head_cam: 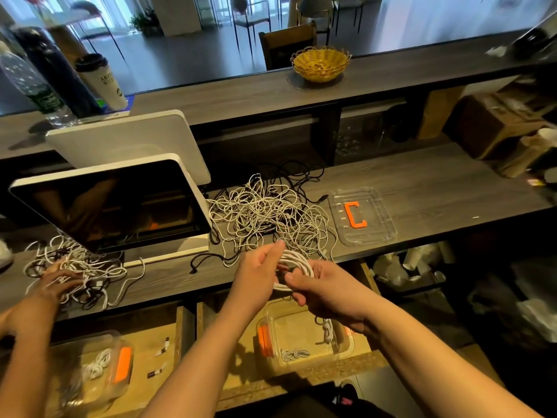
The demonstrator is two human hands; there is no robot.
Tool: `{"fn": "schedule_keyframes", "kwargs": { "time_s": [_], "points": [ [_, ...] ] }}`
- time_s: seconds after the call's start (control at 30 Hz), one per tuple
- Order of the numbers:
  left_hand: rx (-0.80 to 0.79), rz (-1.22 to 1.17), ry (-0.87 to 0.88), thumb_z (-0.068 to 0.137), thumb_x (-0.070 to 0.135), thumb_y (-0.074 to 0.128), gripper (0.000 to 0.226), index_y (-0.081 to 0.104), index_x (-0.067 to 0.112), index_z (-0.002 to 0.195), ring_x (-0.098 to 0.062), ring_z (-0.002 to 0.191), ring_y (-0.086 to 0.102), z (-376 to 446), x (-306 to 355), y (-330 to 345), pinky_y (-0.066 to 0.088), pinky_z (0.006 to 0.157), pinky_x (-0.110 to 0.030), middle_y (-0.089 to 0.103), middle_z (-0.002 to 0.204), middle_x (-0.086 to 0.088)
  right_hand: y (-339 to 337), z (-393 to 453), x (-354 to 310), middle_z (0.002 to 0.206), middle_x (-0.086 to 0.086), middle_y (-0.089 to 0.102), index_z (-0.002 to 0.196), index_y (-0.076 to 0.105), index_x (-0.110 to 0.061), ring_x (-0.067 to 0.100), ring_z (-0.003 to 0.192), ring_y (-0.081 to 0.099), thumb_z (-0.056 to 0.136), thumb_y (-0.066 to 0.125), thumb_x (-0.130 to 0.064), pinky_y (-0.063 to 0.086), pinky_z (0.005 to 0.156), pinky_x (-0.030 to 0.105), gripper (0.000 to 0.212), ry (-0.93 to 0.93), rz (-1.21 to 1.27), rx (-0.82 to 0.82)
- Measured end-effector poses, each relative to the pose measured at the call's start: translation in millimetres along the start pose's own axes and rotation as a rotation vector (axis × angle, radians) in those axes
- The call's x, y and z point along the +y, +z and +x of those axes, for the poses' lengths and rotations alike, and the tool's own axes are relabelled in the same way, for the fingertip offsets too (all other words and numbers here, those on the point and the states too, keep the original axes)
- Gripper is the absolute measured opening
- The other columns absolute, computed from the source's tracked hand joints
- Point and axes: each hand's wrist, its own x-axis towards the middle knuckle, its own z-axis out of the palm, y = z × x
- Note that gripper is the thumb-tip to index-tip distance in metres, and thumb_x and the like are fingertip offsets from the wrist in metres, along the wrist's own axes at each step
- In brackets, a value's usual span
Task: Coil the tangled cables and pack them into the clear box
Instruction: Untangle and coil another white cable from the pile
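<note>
A big tangle of white and black cables [265, 212] lies on the grey counter behind my hands. A white cable coil [297, 262] hangs between my hands above the counter's front edge. My left hand [256, 273] holds the coil's left side, thumb up. My right hand [319, 288] pinches the coil's right side with curled fingers. Below them, on a lower wooden shelf, stands a clear box [304, 336] with an orange clip and a couple of coiled cables inside. A clear lid [379, 218] marked with an orange C lies on the counter to the right.
Another person's hand [57, 282] works in a second cable tangle [75, 270] at the left, above another clear box [99, 366]. A screen terminal [111, 206] stands at centre left. A yellow basket [320, 63], a cup and bottles sit on the upper ledge.
</note>
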Motion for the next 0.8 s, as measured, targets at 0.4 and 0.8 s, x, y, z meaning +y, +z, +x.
{"fn": "schedule_keyframes", "kwargs": {
  "time_s": [0.4,0.8],
  "points": [
    [-0.028,0.022,-0.046,0.083,0.064,0.051,0.057,0.05,0.016,0.054,-0.01,0.033,0.035,-2.3,0.4,-5.9,0.029,0.034,-0.021,0.041,0.042,0.004,-33.6,3.5,-9.3,0.062,0.003,0.058,0.081,0.069,-0.021,0.017,0.049,0.047,0.086,0.063,-0.055,0.038,0.049,0.027,0.035,-0.147,-0.294,0.225],
    [0.436,-0.029,-0.021,0.093,0.047,0.062,0.05,0.057,0.013,0.057,-0.004,0.038,0.041,15.9,-5.5,7.3,0.033,0.04,-0.016,0.048,0.042,0.006,3.3,12.4,6.9,0.064,-0.007,0.053,0.083,0.064,-0.013,0.004,0.058,0.046,0.102,0.05,-0.033,0.039,0.061,0.032,0.032,-0.129,-0.757,0.146]
  ]
}}
